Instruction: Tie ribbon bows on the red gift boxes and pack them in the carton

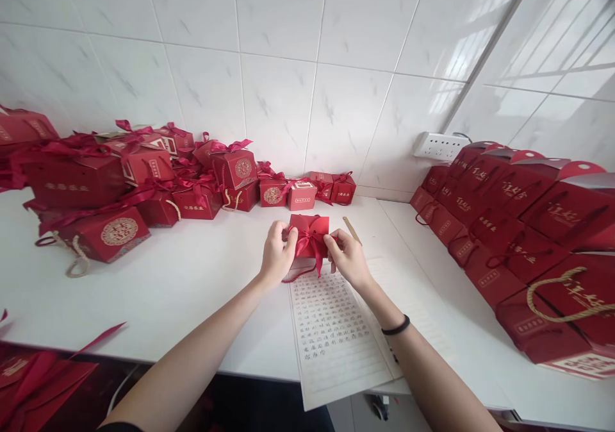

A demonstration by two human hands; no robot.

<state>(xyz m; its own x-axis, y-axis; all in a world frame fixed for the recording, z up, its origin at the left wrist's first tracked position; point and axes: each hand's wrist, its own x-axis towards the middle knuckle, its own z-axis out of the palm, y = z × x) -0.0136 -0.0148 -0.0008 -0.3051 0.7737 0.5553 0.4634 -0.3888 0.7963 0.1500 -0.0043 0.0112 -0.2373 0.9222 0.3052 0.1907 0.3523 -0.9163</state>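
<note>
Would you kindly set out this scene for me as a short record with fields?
left hand: pinches the red ribbon at the left side of the small red box
right hand: pinches the same ribbon at the right side; black band on the wrist
near side of box: lined sheet with writing, on the white table
table, left: pile of red gift boxes
table, right: row of red bags
wall: socket strip

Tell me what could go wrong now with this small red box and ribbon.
The left hand and right hand pinch the red satin ribbon; an uneven pull could loosen the bow or tip the small red cardboard box.
The white lined paper sheet near the box overhangs the white table edge; it might slide off.
</note>
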